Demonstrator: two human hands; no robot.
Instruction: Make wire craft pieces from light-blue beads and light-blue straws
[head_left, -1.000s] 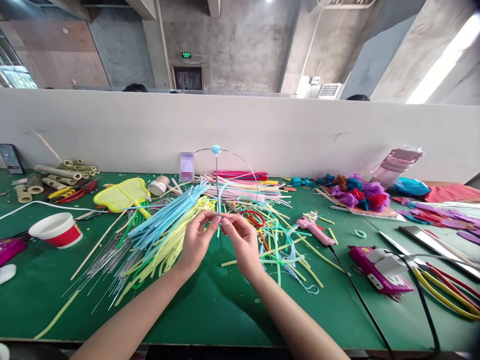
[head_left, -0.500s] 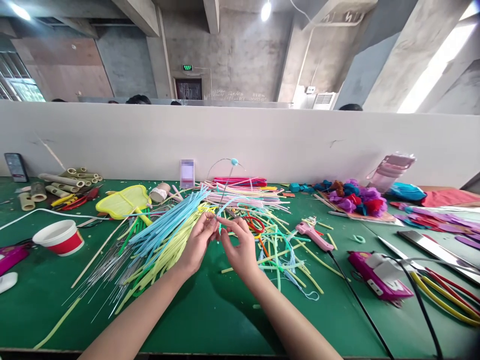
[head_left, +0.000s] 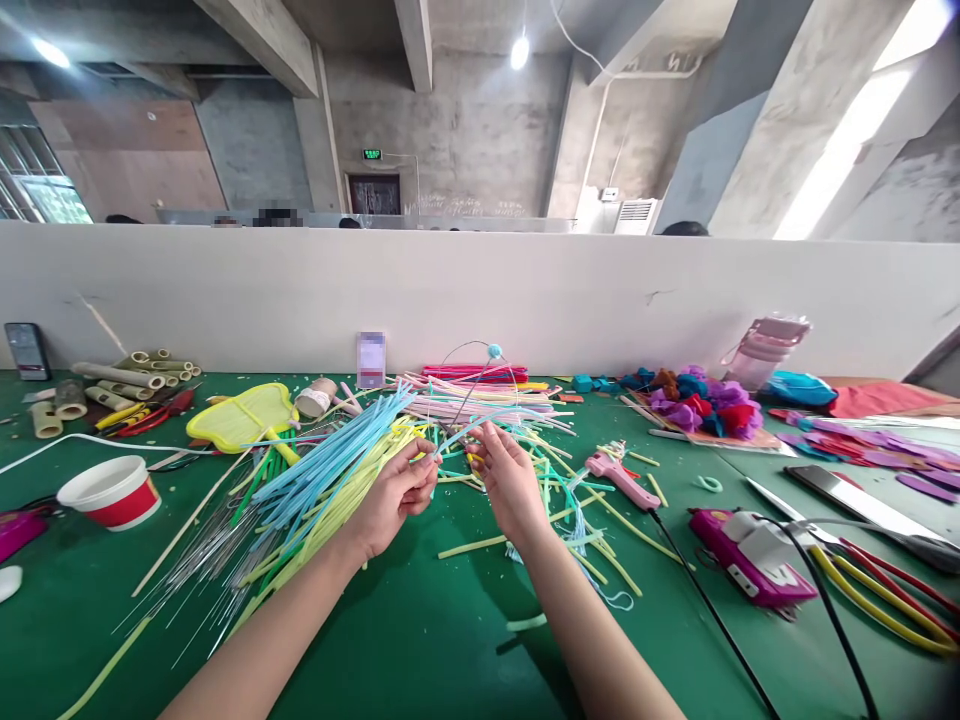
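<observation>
Green tabletop [head_left: 420, 640], lower half of the frame, backed by a pale partition [head_left: 525, 290]; listed near to far.

Scrap [head_left: 526, 623]: one, pale green, lower centre, by the right forearm.

Left hand [head_left: 397, 495]: centre of the frame; thumb and fingers closed in a pinch on the foot of the wire stem.

Right hand [head_left: 514, 490]: just right of it, apart; fingertips drawn together at the strip, apparently pinching it.

Strip [head_left: 460, 432]: pale blue, slender; long axis slants from the left pinch up and rightward to the right fingertips, its far part arching beyond them.

Wire stem [head_left: 466, 402]: rises from the same left pinch, leaning up and right, steeper than the strip. Key relation: stem and strip diverge from that one point, left hand nearer the stem's foot, right hand on the strip's side.

Pom-pom [head_left: 494, 351]: light blue, atop the stem, above the right fingertips; thin wire curves about it.

Cup [head_left: 112, 493]: white and red, left of frame.

Glue gun [head_left: 622, 480]: pink, right of the hands.

Blue bundle [head_left: 334, 445]: left of centre, behind the left hand.

Phone [head_left: 371, 360]: upright, before the partition.

Exit sign [head_left: 372, 154]: green, upper centre-left, far wall.
</observation>
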